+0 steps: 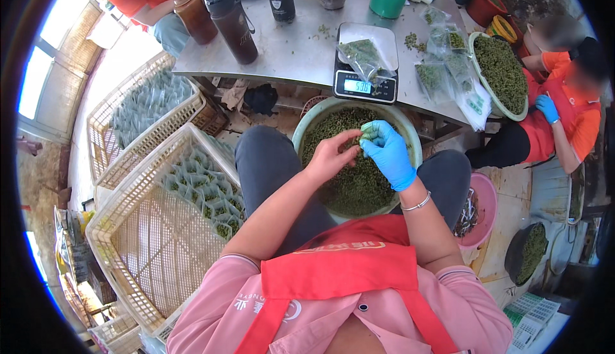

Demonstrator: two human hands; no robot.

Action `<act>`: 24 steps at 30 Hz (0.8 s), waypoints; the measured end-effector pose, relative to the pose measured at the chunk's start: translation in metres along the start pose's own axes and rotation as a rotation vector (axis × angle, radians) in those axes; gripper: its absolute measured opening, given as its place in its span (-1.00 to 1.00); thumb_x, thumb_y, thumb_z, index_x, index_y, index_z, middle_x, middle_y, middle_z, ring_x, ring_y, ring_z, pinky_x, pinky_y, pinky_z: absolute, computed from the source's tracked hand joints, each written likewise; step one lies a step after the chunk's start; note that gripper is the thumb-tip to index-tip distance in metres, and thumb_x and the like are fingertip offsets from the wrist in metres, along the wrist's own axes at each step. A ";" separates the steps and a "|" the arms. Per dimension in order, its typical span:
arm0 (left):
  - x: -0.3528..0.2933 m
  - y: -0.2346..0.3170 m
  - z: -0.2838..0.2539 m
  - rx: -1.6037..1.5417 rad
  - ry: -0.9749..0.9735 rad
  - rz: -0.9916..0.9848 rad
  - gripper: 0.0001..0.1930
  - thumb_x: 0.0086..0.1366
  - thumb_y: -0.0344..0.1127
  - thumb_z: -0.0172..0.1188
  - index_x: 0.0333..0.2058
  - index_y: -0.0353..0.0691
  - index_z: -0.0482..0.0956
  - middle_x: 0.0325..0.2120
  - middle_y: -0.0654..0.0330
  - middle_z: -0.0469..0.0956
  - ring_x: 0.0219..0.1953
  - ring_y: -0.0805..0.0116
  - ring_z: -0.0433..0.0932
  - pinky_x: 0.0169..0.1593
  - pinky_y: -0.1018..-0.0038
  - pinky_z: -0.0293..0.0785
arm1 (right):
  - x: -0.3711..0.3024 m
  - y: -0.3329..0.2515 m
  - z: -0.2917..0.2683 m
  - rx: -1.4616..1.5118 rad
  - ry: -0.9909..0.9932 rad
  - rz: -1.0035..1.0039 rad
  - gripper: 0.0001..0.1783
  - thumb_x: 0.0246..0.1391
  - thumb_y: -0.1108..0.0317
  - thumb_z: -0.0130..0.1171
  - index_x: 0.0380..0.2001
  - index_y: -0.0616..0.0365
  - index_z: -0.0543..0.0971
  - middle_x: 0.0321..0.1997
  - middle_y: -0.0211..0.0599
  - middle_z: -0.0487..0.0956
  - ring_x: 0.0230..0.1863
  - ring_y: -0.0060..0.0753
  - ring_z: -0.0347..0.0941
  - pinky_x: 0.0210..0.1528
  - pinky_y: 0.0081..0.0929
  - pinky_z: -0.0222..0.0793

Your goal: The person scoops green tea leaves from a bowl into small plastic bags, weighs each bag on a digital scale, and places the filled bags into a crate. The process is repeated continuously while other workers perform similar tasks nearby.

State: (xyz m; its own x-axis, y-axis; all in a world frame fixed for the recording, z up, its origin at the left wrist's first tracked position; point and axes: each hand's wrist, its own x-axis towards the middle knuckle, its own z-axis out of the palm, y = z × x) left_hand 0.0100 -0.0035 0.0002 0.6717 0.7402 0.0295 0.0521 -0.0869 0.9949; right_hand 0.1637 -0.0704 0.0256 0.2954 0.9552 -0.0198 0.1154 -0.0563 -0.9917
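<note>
A small clear pouch (366,131), partly filled with dark green leaf, sits pinched at its mouth between both hands directly over the big round basin (410,137) resting on the person's lap, so anything that spills drops back into the heap. The basin's load is a mass of small, curled, dark green tea-like leaves (355,184), dry-looking and loose. The gloved right hand (387,152), in blue, has its fingers closed on the pouch's top edge; the bare left hand (332,156) pinches in from the other side, its fingers together at the opening. Just beyond the basin, at the near edge of the steel bench (295,49), stands a digital scale (366,65) with a filled pouch lying on its tray, within easy reach. On the person's left, a pale slatted crate (150,238) holds filled pouches standing upright in rows.
</note>
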 end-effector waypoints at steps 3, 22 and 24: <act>-0.002 -0.005 -0.002 -0.139 -0.004 -0.155 -0.65 0.21 -0.33 0.19 -0.04 -0.32 0.48 -0.46 0.16 0.61 -0.62 0.57 0.50 -0.47 0.61 0.45 | -0.001 0.000 -0.004 -0.032 -0.024 0.006 -0.76 -0.04 0.51 0.18 -0.23 0.18 0.51 -0.36 -0.34 0.55 -0.35 -0.57 0.48 -0.28 -0.55 0.44; -0.014 -0.004 0.005 0.727 -0.177 0.486 -0.75 0.13 -0.06 0.20 -0.33 -0.08 0.61 -0.63 0.16 0.56 -0.57 0.19 0.56 -0.49 0.33 0.47 | 0.023 0.005 -0.023 -0.534 0.164 -0.157 -0.73 -0.05 0.47 0.22 -0.20 0.14 0.60 0.01 -0.26 0.48 -0.34 -0.47 0.42 -0.19 -0.58 0.38; -0.010 -0.002 0.003 0.749 -0.156 0.489 -0.73 0.14 -0.04 0.19 -0.30 -0.07 0.60 -0.60 0.17 0.57 -0.55 0.19 0.57 -0.48 0.33 0.47 | 0.046 0.008 -0.022 -0.470 0.161 -0.231 -0.69 -0.02 0.46 0.18 -0.13 0.13 0.59 0.10 -0.23 0.42 -0.35 -0.48 0.41 -0.19 -0.55 0.39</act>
State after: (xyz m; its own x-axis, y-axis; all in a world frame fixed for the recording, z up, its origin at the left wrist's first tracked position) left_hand 0.0052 -0.0132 -0.0027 0.8350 0.4126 0.3641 0.1647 -0.8187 0.5501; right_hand 0.1995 -0.0331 0.0197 0.3496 0.9035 0.2479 0.5950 -0.0097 -0.8037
